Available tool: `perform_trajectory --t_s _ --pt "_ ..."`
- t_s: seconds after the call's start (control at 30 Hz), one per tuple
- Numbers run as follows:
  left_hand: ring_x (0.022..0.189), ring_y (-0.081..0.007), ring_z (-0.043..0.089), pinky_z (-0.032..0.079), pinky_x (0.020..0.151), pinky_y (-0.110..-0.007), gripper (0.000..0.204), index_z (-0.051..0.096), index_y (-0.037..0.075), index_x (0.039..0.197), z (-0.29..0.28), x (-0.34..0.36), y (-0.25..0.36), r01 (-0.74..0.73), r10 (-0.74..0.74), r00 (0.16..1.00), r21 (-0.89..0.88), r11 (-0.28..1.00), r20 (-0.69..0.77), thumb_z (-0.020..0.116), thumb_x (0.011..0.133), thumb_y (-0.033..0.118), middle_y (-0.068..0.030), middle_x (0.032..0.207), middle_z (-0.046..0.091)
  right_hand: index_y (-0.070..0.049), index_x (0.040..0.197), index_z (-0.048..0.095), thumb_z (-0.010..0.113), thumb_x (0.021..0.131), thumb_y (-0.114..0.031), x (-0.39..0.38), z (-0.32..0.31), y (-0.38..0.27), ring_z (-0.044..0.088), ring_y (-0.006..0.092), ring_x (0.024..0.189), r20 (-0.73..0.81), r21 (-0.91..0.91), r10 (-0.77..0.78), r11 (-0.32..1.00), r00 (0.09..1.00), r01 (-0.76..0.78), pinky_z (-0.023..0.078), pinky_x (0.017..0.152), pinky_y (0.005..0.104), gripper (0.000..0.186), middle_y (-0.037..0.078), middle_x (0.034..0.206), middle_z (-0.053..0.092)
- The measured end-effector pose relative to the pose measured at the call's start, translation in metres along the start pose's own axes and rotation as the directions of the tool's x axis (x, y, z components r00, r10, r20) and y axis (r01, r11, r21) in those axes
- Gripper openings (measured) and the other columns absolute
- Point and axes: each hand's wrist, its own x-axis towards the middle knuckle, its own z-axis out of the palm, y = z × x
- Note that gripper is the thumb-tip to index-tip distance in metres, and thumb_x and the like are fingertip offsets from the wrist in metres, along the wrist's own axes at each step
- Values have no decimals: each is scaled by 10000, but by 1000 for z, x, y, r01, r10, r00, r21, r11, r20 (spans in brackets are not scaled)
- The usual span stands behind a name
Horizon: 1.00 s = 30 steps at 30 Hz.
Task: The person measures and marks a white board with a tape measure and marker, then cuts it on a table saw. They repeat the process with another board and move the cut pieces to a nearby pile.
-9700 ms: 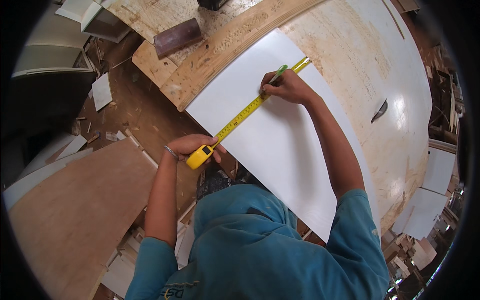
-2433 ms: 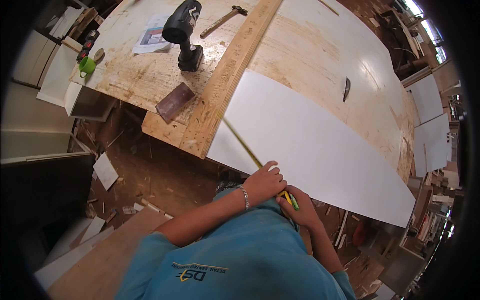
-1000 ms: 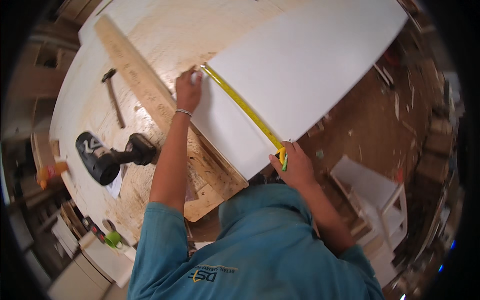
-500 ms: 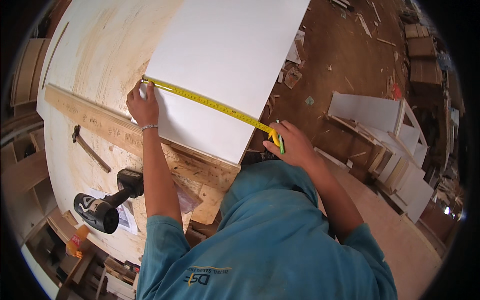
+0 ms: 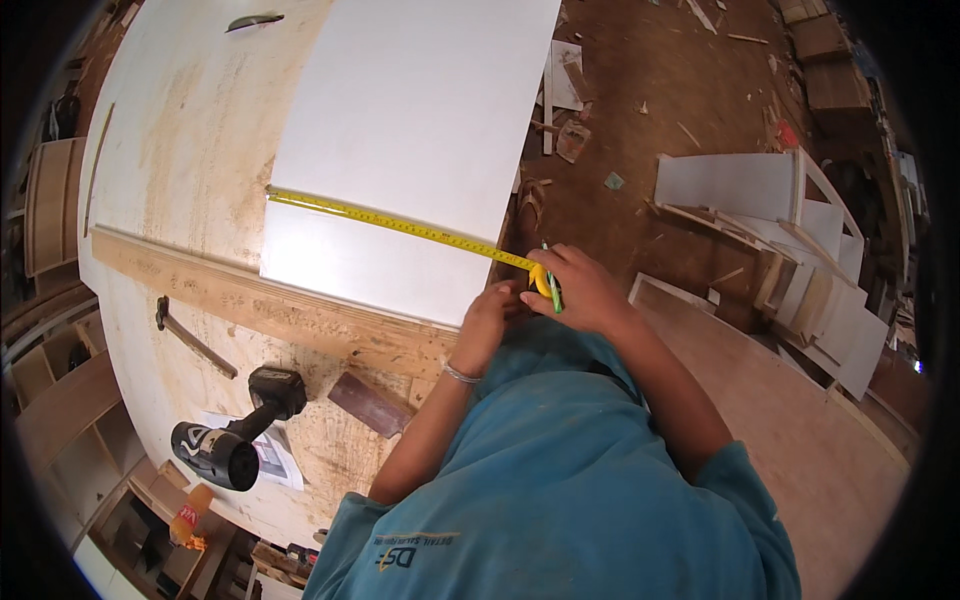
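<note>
A yellow tape measure (image 5: 400,229) is drawn out across a white panel (image 5: 400,120), its hooked end at the panel's left edge. My right hand (image 5: 580,288) is closed round the yellow tape case just off the panel's right edge. Between the same fingers sits a slim green pen (image 5: 554,290). My left hand (image 5: 486,322) is by the panel's near right corner, close beside the tape case. Its fingers are bent together and partly hidden, so what they hold, if anything, does not show.
A long wooden board (image 5: 270,296) lies along the panel's near edge. On the worktable are a hammer (image 5: 195,338), a black cordless drill (image 5: 240,430), a paper sheet (image 5: 283,460) and a brown block (image 5: 370,404). White panel offcuts (image 5: 740,190) are stacked at right, and scraps litter the floor.
My left hand has left the tape's hooked end and come back right to beside the tape case. The tape stays stretched over the panel, with my right hand still on the case.
</note>
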Motion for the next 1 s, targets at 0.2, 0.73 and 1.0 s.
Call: perform_trajectory --t_s 0.2,0.73,1.0 --pt "1093 -187 664 577 876 -352 444 542 64 1435 10 14 5 93 -80 996 -401 911 49 460 1120 367 -54 1275 662 -46 1336 600 797 869 -411 -2 -1 -3 633 367 1057 26 49 28 998 999 -30 533 904 434 625 178 1134 627" --pt "1184 -235 601 522 1017 -411 361 516 73 1379 41 42 -17 -51 9 997 -581 812 -76 388 1144 316 -102 1261 594 -103 1406 566 818 817 -323 -1 -3 -6 593 348 1194 3 3 31 1000 1000 -31 523 979 445 677 153 1259 621" --pt "1256 -250 557 505 1053 -437 373 476 92 1431 43 39 -11 -66 -15 993 -662 746 -116 392 1144 316 -96 1334 553 -62 1415 559 819 818 -323 -2 2 -5 590 358 1175 -12 -38 -6 999 1000 5 504 1003 440 702 176 1264 619"
